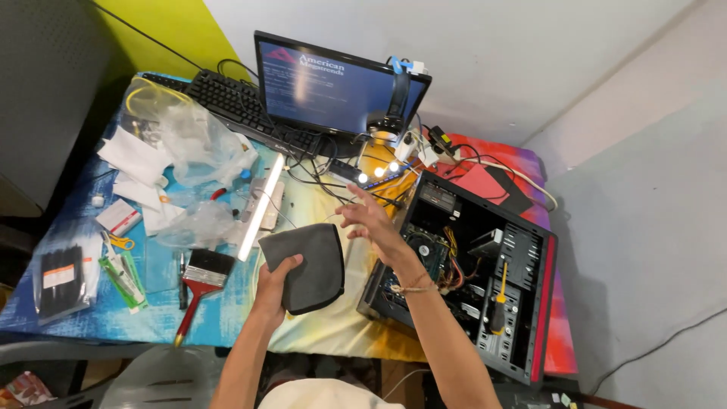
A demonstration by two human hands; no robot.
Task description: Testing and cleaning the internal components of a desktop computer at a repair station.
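L hand (274,282) grips grey cloth (310,265); R hand (371,223) released, fingers spread, by PC case (522,303).

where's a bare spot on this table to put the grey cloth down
The left hand holds the cloth. Bare tablecloth lies below it, between the paintbrush and the open PC case, along the near edge. The right hand hovers over a small gap by the case. The left side is crowded with plastic bags, papers and scissors; cables fill the space before the monitor.
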